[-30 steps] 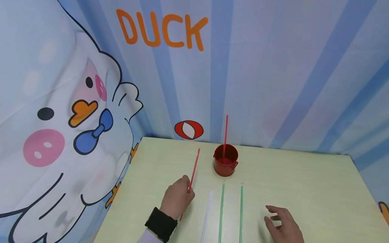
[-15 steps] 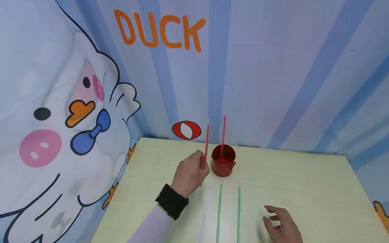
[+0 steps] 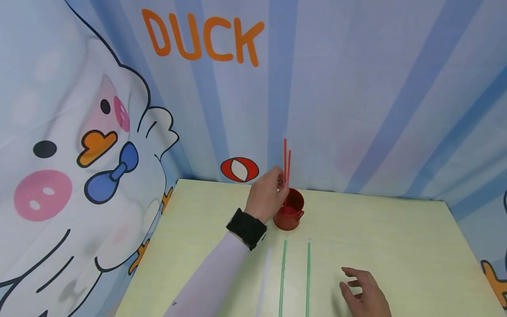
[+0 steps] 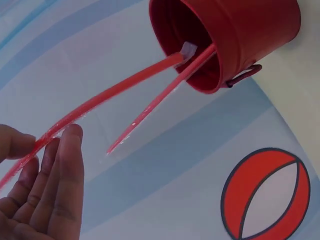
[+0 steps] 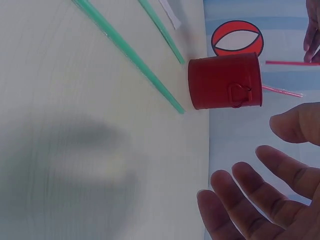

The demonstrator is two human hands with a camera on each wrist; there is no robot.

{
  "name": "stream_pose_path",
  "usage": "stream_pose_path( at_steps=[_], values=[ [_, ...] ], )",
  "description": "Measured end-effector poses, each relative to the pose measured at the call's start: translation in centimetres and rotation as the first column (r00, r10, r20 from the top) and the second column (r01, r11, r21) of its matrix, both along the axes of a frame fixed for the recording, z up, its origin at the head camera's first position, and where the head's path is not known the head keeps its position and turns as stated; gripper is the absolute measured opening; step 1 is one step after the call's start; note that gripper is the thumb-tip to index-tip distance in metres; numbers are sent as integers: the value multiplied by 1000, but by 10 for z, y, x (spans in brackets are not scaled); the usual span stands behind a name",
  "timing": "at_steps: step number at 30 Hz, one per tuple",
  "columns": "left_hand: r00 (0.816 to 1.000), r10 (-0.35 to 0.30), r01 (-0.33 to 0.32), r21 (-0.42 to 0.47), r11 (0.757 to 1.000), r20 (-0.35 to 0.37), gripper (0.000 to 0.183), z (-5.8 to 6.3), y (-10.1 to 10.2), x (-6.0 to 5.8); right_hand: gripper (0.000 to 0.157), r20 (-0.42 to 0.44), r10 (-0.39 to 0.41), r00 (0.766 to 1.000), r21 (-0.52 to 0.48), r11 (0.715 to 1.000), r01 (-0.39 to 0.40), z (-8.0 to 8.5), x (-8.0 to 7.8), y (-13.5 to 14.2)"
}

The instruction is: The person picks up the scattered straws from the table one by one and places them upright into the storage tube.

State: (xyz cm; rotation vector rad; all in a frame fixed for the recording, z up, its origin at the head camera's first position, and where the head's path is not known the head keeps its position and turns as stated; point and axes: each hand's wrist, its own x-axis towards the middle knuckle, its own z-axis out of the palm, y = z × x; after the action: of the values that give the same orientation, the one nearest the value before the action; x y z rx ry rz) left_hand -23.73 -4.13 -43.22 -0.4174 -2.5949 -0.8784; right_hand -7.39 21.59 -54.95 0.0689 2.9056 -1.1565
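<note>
My left hand (image 3: 266, 193) pinches a red drinking straw (image 4: 110, 95) in clear wrapping between thumb and fingers. The straw's lower end is at the mouth of a small red metal bucket (image 3: 287, 223); in the right wrist view that end looks just off the rim. A second wrapped red straw (image 4: 160, 102) leans inside the bucket, its upper part sticking out. To the right, low over the table, my right hand (image 3: 366, 294) holds nothing, fingers loosely bent. Two green straws (image 3: 283, 277) and a pale whitish straw (image 3: 263, 281) lie side by side in front of the bucket.
The pale table (image 3: 396, 237) ends at a blue striped cloth backdrop (image 3: 328, 110) close behind the bucket. A large printed duck (image 3: 99, 145) covers the backdrop's left side. A dark band (image 3: 247, 229) circles my left wrist.
My left hand has lifted the red straw off the table's left part and carried it right and away from me to the bucket. My right hand has stayed in place.
</note>
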Motion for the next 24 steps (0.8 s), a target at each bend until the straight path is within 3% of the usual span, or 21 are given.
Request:
stream_pose_path(
  at_steps=[7,11,14,18,24],
  values=[
    [991,11,-16,40,999,135,20,-14,11,-17,36,8,-12,1000,1,1000,12,3,6,-2],
    [975,48,-47,-12,999,216,31,-30,10,-21,35,-19,-14,1000,5,1000,14,4,8,-2],
    [970,67,-55,-60,997,235,40,-38,6,-21,35,-25,-12,1000,6,1000,12,4,8,-3],
    [979,86,-66,-115,991,182,47,-38,0,-15,34,-21,-9,1000,4,1000,9,3,9,-3],
    [998,70,-69,-216,974,-3,49,-30,-6,-5,36,7,-14,1000,11,1000,13,5,9,-4]
  ],
)
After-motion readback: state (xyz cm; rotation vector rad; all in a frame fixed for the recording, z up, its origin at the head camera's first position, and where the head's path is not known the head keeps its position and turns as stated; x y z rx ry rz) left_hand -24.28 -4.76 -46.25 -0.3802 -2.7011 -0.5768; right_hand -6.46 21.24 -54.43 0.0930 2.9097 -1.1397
